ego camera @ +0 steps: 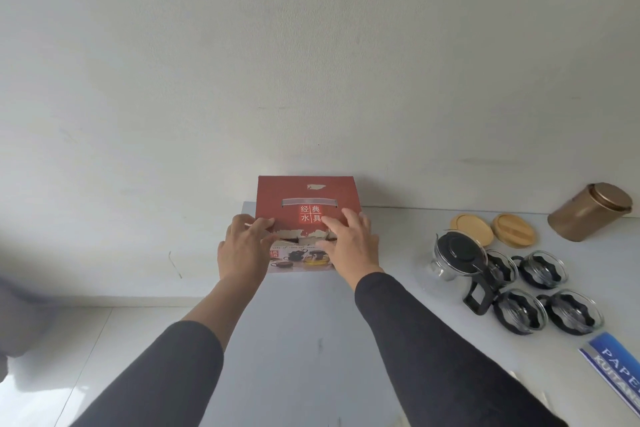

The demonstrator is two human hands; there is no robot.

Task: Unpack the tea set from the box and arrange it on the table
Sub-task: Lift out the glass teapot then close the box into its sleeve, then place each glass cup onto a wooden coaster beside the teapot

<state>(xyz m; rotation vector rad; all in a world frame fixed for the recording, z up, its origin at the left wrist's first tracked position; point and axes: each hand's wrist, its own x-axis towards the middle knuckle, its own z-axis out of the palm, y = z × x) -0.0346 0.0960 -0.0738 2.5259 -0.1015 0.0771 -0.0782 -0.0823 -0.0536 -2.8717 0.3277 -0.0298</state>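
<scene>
A red tea-set box (304,196) stands at the table's back left corner against the wall, its lid down. My left hand (242,246) rests on the box's front left with fingers on the lid edge. My right hand (349,236) lies on the lid's front right, fingers fairly straight, thumb at the flap. To the right stand a glass teapot (457,258) with a black lid and handle, and several glass cups (543,269) with black holders.
Two round wooden coasters (472,229) lie behind the teapot. A bronze canister (588,215) lies tilted at the back right. A blue printed packet (620,364) sits at the right front. The grey table (311,340) ends left of the box; floor lies beyond.
</scene>
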